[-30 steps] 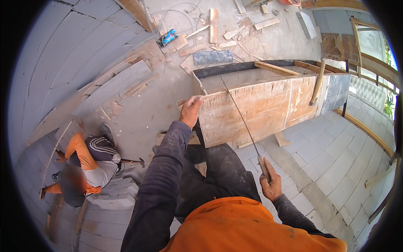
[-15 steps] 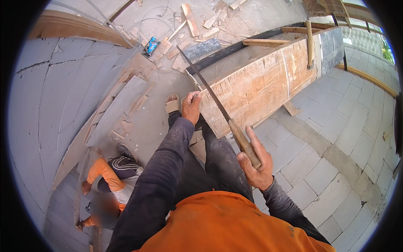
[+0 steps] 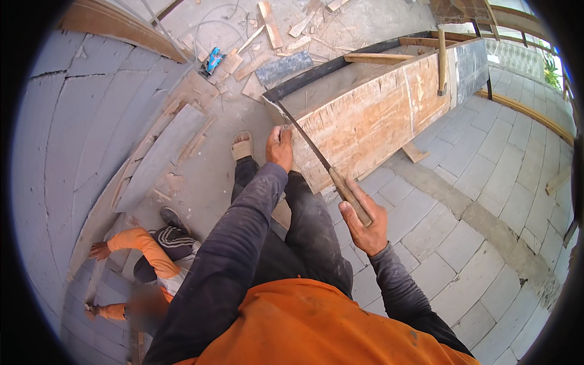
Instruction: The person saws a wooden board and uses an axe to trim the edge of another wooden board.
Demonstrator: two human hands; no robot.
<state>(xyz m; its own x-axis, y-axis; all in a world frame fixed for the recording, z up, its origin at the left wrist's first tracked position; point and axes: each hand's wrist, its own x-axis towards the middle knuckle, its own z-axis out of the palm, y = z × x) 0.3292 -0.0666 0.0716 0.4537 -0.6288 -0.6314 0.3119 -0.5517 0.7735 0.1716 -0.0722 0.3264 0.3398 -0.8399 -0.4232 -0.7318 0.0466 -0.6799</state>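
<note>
My right hand (image 3: pixel 367 220) is closed round the wooden handle of a handsaw (image 3: pixel 307 137). The long, narrow blade slants up to the left across the near end of a worn plywood board (image 3: pixel 371 121). At that end my left hand (image 3: pixel 280 148) grips the board's upper left corner, fingers curled on the edge, just left of the blade. The board forms the side of a long box-like form with a dark far side (image 3: pixel 331 72) and wooden crosspieces (image 3: pixel 378 58). Whether the teeth touch the wood, I cannot tell.
A wooden bar (image 3: pixel 442 64) hangs over the board's edge. Wood scraps (image 3: pixel 271 24) and a blue power tool (image 3: pixel 213 61) lie on the floor ahead. A co-worker in orange sleeves (image 3: pixel 143 249) crouches at the left beside a grey block wall (image 3: pixel 103 121). Grey pavers (image 3: pixel 450 243) cover the right.
The saw's tip has dropped nearer the board, and my right hand has shifted slightly up and left. My left hand keeps its grip. The co-worker's arms have moved left.
</note>
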